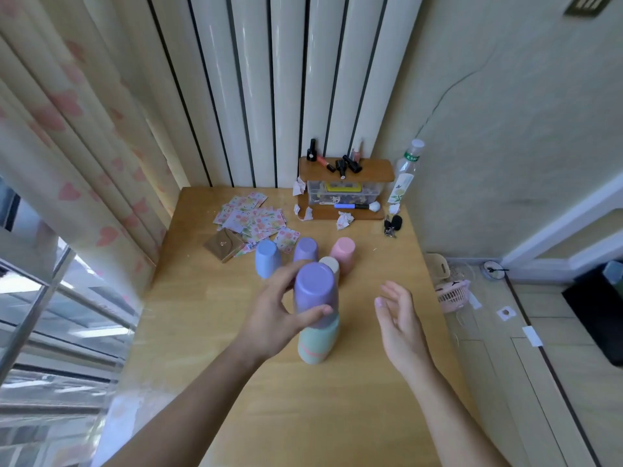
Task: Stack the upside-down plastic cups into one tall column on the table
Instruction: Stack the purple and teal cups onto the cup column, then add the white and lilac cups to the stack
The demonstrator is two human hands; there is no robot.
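Observation:
A short column of upside-down cups stands mid-table, with green cups and a pink rim showing at the bottom. A purple cup sits on top, and my left hand wraps around it, thumb across its front. My right hand hovers open to the right of the column, touching nothing. Behind the column stand loose upside-down cups: a blue cup, a second purple cup, a cream cup and a pink cup.
The wooden table carries scattered floral cards, a brown envelope, a wooden organiser with small bottles, crumpled paper, keys and a clear bottle. A curtain hangs left. A pink fan lies on the floor right.

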